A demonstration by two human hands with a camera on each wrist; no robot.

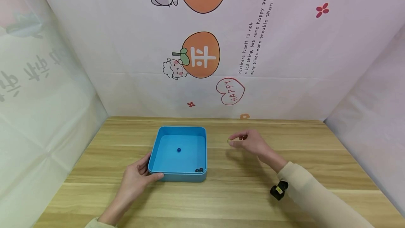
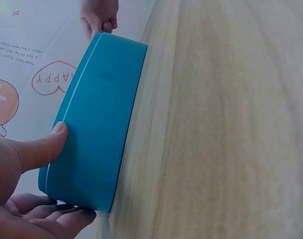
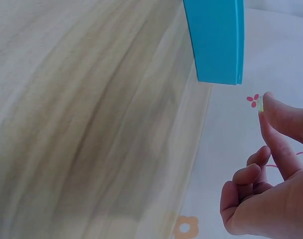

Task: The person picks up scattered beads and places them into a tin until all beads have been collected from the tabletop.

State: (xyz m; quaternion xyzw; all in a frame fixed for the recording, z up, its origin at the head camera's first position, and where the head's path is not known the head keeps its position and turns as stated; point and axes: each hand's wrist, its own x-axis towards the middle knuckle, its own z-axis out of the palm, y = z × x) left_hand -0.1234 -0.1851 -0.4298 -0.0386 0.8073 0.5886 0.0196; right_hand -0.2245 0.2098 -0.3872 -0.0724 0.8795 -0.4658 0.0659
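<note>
A shallow square blue box (image 1: 178,177) sits on the wooden table, left of the middle. My left hand (image 1: 134,178) grips its near left corner, thumb on the front wall by the rim and fingers round the left side. Inside lie a dark blue bead (image 1: 179,150) near the centre and two dark beads (image 1: 199,170) in the near right corner. To the right of the box, above the table, my right hand (image 1: 251,145) pinches a small, clear yellowish bead (image 3: 260,103) between thumb and index finger. Its other fingers are curled in towards the palm.
The wooden table (image 1: 240,200) reaches back to a white printed curtain (image 1: 278,94). Similar white sheets hang on the left and right sides. A black wrist camera (image 1: 278,191) is strapped at the right sleeve.
</note>
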